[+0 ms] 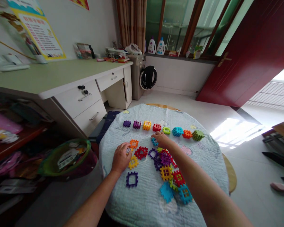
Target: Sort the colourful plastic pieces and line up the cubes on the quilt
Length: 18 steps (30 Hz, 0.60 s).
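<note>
On the cloth-covered round table (144, 197), the fingers of my right hand (160, 138) are closed on a small blue notched block piece (154, 142). My left hand (121, 157) rests at the left, thumb and forefinger apart, beside an orange frame piece (133, 143) and a yellow piece (133, 162). A red piece (141, 153) lies between the hands. Nearer me is a dark purple square frame (132, 179). Under my right forearm spreads a pile of mixed pieces, with a yellow window piece (166, 173) and a flat blue one (167, 191).
A row of grouped pieces by colour crosses the far side, from a purple piece (127, 123) to a green stack (198, 135). A desk (68, 74) and a full basket (63, 157) stand left. Behind are a washing machine (136, 75) and a red door (246, 53).
</note>
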Motion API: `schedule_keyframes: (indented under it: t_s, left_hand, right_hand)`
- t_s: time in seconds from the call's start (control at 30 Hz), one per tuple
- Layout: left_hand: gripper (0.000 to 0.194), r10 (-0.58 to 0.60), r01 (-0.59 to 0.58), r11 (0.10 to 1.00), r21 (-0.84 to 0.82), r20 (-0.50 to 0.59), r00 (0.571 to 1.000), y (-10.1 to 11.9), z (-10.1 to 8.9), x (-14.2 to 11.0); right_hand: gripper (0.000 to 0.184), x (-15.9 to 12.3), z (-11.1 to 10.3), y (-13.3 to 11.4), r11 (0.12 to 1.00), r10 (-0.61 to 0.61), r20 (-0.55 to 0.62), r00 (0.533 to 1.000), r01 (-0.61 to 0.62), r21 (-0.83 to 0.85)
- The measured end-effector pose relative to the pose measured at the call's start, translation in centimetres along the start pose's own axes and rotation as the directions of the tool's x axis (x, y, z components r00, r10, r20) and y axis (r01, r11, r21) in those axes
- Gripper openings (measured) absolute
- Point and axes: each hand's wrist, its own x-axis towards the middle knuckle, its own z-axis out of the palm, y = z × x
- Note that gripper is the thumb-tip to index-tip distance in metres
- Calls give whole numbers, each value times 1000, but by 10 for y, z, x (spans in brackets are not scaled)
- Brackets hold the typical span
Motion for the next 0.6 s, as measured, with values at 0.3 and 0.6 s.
schedule_keyframes:
  t_s: [0.3,0.6]
  left_hand:
    - [29,-2,2,1000,9,-1,1000,0,0,0]
    - [27,12,-12,1000,23,5,1000,-2,1,0]
  right_hand:
    - [45,3,1,1,999,-32,4,999,32,-16]
    - [41,0,-4,-2,999,23,-23,999,-24,-42]
